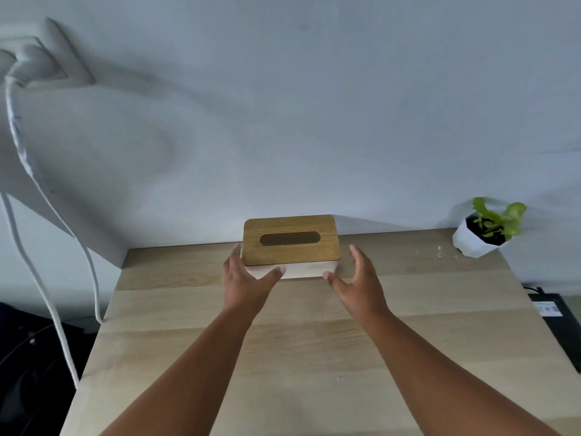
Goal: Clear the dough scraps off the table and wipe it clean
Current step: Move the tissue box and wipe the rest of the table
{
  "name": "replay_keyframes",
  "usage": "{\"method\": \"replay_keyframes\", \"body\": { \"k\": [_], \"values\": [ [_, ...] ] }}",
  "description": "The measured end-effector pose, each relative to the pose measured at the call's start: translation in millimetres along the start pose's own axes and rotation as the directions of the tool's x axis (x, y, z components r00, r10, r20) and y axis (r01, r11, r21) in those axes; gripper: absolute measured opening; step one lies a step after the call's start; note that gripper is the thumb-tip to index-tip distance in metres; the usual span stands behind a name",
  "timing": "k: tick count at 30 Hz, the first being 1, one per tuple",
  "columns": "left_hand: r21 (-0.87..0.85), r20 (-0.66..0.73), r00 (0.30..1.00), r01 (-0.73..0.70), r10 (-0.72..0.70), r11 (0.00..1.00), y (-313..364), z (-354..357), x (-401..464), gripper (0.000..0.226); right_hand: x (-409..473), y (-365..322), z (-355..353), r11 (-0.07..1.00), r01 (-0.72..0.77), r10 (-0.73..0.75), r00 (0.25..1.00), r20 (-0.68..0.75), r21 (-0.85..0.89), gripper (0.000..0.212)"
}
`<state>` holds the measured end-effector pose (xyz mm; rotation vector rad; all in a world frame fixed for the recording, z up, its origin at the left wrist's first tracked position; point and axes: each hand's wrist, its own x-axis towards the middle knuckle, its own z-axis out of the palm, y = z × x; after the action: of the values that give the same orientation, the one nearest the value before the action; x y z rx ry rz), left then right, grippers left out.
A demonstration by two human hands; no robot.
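A tissue box [290, 247] with a wooden lid and pale body stands at the far edge of the table [283, 357], against the wall; its oval slot is dark and no tissue shows in it. The left hand [246, 278] lies against the box's left end, thumb touching its front, fingers straight. The right hand [358, 278] is spread just beside the right end, thumb at the front corner. A white pot [471, 242] in the far right corner holds a small green plant [496, 220]. A few pale specks [438, 251] lie near the pot, too small to identify.
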<state>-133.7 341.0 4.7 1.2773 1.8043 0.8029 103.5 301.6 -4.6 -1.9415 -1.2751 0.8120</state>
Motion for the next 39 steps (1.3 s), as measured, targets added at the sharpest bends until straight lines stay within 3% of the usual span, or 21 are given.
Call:
{"method": "replay_keyframes", "body": {
  "k": [13,23,28,33,39],
  "values": [
    [0.200,-0.127,0.992,0.021,0.004,0.980,-8.3,40.6,-95.2,0.124,-68.2,69.2,-86.3,0.992,0.052,-0.051,0.999,0.014,-0.119,0.078],
    [0.403,0.121,0.971,-0.238,0.206,0.883,-14.0,138.7,-196.8,0.103,-154.2,186.8,-203.7,0.948,0.024,-0.022,1.000,0.009,-0.318,0.070],
    [0.462,0.219,0.949,-0.305,0.227,0.832,-21.5,177.4,-229.7,0.099,-203.4,253.2,-252.7,0.888,0.030,-0.011,0.999,0.046,-0.459,0.066],
    [0.532,0.225,0.951,-0.302,0.212,0.791,-26.3,195.3,-241.4,0.097,-248.1,296.0,-276.2,0.765,0.073,0.001,0.994,0.114,-0.640,0.061],
    [0.581,0.182,0.955,-0.296,0.233,0.759,-39.4,184.0,-226.7,0.100,-271.4,315.1,-269.4,0.716,0.097,-0.064,0.995,0.073,-0.691,0.065]
  ]
}}
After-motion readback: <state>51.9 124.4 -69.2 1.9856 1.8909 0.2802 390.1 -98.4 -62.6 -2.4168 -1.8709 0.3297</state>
